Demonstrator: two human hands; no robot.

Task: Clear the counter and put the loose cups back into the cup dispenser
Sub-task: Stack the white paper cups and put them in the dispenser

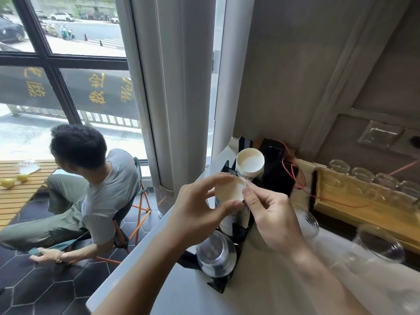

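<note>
Grip: both my hands are on one paper cup [229, 189]; my left hand [200, 208] pinches its rim from the near and left side, thumb below and fingers curled over the top, and my right hand [270, 214] nips the rim on the right with thumb and forefinger.
Cup in hand: it sits mouth-up, topping a stack whose printed sides run down into the middle slot of the black cup dispenser [241, 233]; whether it is fully seated I cannot tell.
Far slot: a second paper cup stack [250, 164] stands in the compartment behind, mouth-up, apart from my fingers.
Near slot: a clear plastic cup stack [216, 253] lies in the front compartment, just below my left wrist.
Done, as I judge it: most paper cups look housed, with three slots holding stock.
Left to do: clear cups [379, 244] stand loose on the white counter [250, 289] to my right, another clear cup [306, 221] just behind my right hand; these look like the remaining work.
Beyond: glasses [363, 176] rest on a wooden tray [336, 201] by the wall; a seated person [95, 189] is beside the counter, by the window.
</note>
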